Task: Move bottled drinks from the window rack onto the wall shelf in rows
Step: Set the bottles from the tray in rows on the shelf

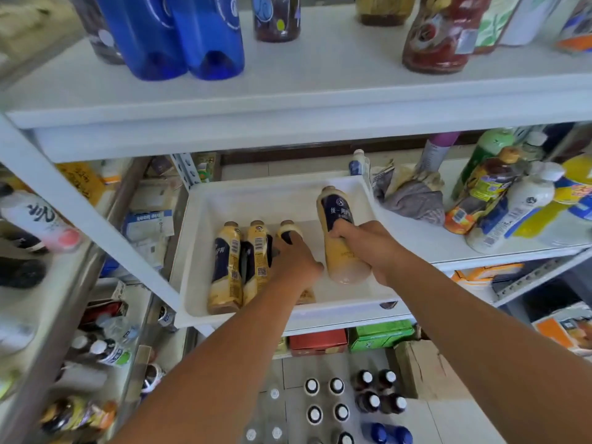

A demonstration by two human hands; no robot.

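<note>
Bottled drinks (256, 261) with cream-coloured contents and dark blue labels lie in a white tray (192, 251) on the middle board of the wall shelf (416, 241). Three of them lie side by side along the tray's left half, caps toward its back wall.

The left hand (296, 261) lies over the third bottle (288, 230), the rightmost of that row. Its fingers curl round the body, so that only the cap and shoulder show. The right hand (368, 248) grips a fourth bottle (339, 238) round its middle and holds it tilted, cap toward the tray's back right corner. I cannot tell whether its base touches the tray floor.

The back of the tray and its right half are bare. A crumpled grey cloth (413, 200) lies just beside the tray's right rim, and upright bottles (509, 213) crowd the board's right end.

The upper board (320, 91) carries two blue bottles (179, 36) near its left front edge, with darker ones behind and to the right. Below, capped bottles (336, 398) stand in rows on a tiled floor, near a cardboard box (423, 370).
</note>
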